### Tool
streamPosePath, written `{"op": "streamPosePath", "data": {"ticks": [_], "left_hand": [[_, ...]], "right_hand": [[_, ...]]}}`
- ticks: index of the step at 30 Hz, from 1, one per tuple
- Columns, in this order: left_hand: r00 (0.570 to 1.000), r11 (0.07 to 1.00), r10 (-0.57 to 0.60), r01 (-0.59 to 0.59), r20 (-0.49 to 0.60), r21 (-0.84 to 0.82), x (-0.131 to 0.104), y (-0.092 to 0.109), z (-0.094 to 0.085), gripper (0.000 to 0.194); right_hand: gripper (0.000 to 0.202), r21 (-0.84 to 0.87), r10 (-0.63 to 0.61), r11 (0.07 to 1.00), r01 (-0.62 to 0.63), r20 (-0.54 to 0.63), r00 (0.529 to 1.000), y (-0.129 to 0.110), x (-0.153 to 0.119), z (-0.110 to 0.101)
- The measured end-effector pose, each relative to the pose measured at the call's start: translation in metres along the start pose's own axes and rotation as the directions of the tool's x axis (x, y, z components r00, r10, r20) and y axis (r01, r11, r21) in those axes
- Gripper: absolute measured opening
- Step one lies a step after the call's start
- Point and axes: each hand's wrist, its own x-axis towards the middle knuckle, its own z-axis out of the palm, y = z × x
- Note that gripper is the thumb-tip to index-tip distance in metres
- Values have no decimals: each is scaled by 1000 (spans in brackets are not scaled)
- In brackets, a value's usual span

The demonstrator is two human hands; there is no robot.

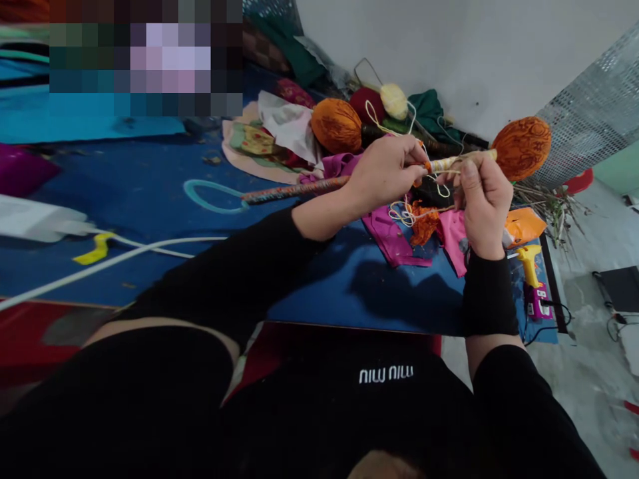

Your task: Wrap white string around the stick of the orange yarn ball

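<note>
Orange bulb with dark swirls, blue tabletop, magenta cloth

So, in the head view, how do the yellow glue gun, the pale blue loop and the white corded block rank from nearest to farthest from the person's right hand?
Right hand:
1. Yellow glue gun, to its lower right
2. Pale blue loop, well left
3. White corded block, at the left edge

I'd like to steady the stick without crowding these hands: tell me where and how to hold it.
Probably around the stick near the blue loop, coming from the left: there it is slim, straight and juts past the left hand, away from the bulky orange ball.
</note>
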Motion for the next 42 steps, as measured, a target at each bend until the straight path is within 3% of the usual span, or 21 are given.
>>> {"op": "streamPosePath", "data": {"ticks": [5,11,17,23,28,30,35,42], "left_hand": [[1000,977,16,-19,16,214,-8,11,-4,19],[998,910,36,-53,50,411,-16,17,-2,27],[989,799,-62,-33,136,601,-18,32,-4,35],[977,773,0,-136,214,620,-21,36,-5,36],[957,729,228,-291,181,620,-23,19,4,33],[946,709,265,-323,188,627,-22,16,6,35],[936,667,246,-353,253,657,-23,21,5,46],[933,625,169,-351,318,697,-22,28,0,37]], "right_hand": [[53,76,-27,997,32,-69,997,8,4,4],[55,102,13,995,-9,-45,999,11,7,5],[57,103,63,993,-60,-22,998,20,7,10],[60,206,158,967,-149,-27,987,24,9,11],[59,211,145,968,-137,-22,989,28,10,6],[59,215,167,963,-162,-6,986,28,10,5],[67,168,233,960,-225,-30,972,19,11,5],[69,240,226,946,-218,-5,974,21,13,8]]}}
